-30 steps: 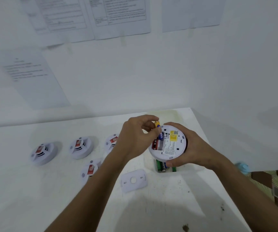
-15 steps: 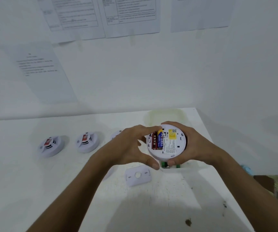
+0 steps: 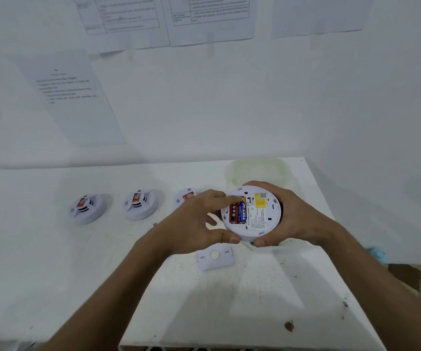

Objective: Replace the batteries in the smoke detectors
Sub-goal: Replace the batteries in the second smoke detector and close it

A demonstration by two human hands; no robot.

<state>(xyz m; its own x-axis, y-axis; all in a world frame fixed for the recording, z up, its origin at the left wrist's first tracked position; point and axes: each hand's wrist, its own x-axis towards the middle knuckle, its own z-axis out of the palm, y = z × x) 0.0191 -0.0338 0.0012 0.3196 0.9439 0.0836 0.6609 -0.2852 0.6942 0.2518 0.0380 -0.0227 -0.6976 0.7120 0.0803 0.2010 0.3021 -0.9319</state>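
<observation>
A second earlier a blue battery was pinched above the open bay by the left hand; now that blue battery is seated in the compartment beside a red battery, and it is pressed down at its upper end by the extended left forefinger, with the thumb braced under the rim. The left grip is thus released, with straight fingers pushing only. The smoke detector is held back-up above the desk, near its far right corner, and is grasped round its edge by the right hand, whose fingers are curled about the housing. From this it is judged that the cell swap on this unit is all but finished, and that the loose cover plate, lying on the desk just below the hands, remains to be refitted.

On the blue battery the letters "PKCELL" are partly legible. The red one carries Chinese characters too small to be read. A yellow sticker with a small code square and a block of fine print are seen on the detector's back; none of it can be made out. Three more detectors are lined up to the left, each with a red label.
</observation>
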